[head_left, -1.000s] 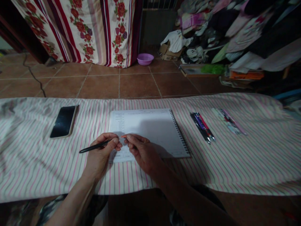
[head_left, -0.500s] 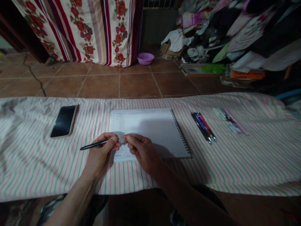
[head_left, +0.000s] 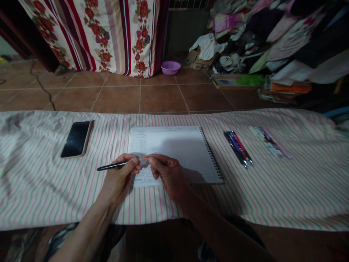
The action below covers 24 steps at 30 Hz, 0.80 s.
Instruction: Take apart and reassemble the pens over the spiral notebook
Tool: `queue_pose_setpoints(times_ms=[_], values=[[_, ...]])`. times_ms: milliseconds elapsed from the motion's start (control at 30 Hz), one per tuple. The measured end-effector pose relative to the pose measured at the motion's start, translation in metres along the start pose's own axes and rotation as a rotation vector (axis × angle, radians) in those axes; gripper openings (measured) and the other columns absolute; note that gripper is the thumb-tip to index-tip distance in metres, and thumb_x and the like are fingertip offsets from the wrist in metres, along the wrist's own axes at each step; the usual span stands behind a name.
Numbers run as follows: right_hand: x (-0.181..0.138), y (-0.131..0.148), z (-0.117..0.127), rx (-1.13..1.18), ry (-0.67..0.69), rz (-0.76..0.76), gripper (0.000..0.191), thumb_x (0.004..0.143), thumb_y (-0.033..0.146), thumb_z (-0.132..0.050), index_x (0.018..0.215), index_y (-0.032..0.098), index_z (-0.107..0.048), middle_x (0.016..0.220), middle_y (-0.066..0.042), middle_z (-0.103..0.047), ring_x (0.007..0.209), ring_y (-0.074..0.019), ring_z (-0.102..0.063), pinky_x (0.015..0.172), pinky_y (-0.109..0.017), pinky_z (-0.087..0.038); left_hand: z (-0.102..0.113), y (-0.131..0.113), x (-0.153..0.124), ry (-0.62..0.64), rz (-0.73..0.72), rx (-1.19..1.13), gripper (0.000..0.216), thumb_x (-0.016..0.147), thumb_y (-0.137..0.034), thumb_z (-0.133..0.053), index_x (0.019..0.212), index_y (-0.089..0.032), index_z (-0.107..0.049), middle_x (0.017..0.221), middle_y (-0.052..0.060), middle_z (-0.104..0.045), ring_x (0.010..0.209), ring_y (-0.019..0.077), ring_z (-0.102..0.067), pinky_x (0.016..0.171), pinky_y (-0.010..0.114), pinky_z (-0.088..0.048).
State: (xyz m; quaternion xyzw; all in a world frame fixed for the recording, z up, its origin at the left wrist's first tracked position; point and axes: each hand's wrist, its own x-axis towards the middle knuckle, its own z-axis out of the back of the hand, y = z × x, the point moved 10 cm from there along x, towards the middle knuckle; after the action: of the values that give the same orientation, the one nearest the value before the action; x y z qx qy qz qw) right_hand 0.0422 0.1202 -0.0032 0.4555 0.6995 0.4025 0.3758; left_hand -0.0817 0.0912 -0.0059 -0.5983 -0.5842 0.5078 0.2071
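Observation:
A dark pen (head_left: pixel 110 166) lies level above the striped cloth, pinched by my left hand (head_left: pixel 120 176) near its front end. My right hand (head_left: pixel 165 173) meets it from the right, fingertips closed on a small orange part (head_left: pixel 143 159) at the pen's tip. Both hands hover over the lower left corner of a spiral notebook (head_left: pixel 177 149), which lies open with a printed table down its left side.
A black phone (head_left: pixel 76 139) lies on the striped cloth (head_left: pixel 286 182) to the left. Several pens (head_left: pixel 238 148) and a flat packet (head_left: pixel 269 142) lie to the right. Beyond the table are tiled floor, a floral curtain (head_left: pixel 109 32), a purple basin (head_left: pixel 170 67) and piled clothes.
Both hands and the pen stay together over the notebook corner. The view has shifted slightly to the left.

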Motion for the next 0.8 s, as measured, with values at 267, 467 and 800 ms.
queue_pose_setpoints(times_ms=[267, 467, 800], values=[[0.001, 0.003, 0.003, -0.073, -0.020, 0.029, 0.017, 0.073, 0.029, -0.063, 0.082, 0.017, -0.071, 0.045, 0.006, -0.048, 0.040, -0.0047, -0.040, 0.042, -0.020, -0.034, -0.002, -0.001, 0.001, 0.023, 0.018, -0.012, 0.018, 0.058, -0.020, -0.078, 0.061, -0.012, -0.062, 0.051, 0.000, -0.062, 0.046, 0.0037, -0.052, 0.048, 0.010, -0.042], [0.001, 0.008, 0.005, -0.189, -0.027, 0.108, 0.015, 0.073, 0.029, -0.063, 0.081, 0.018, -0.071, 0.046, 0.006, -0.049, 0.039, -0.0047, -0.043, 0.039, -0.018, -0.038, -0.001, 0.002, 0.000, 0.014, 0.048, -0.028, 0.020, 0.056, -0.019, -0.079, 0.060, -0.012, -0.062, 0.050, 0.000, -0.061, 0.044, 0.0031, -0.051, 0.045, 0.008, -0.042], [-0.010, 0.043, -0.008, -0.604, 0.013, 0.456, 0.014, 0.079, 0.023, -0.056, 0.084, 0.020, -0.069, 0.074, -0.001, -0.060, 0.047, -0.0048, -0.051, 0.039, -0.016, -0.045, -0.001, 0.003, -0.001, 0.005, 0.042, -0.033, 0.019, 0.056, -0.017, -0.078, 0.061, -0.011, -0.061, 0.050, 0.000, -0.061, 0.044, 0.0034, -0.052, 0.045, 0.008, -0.043]])
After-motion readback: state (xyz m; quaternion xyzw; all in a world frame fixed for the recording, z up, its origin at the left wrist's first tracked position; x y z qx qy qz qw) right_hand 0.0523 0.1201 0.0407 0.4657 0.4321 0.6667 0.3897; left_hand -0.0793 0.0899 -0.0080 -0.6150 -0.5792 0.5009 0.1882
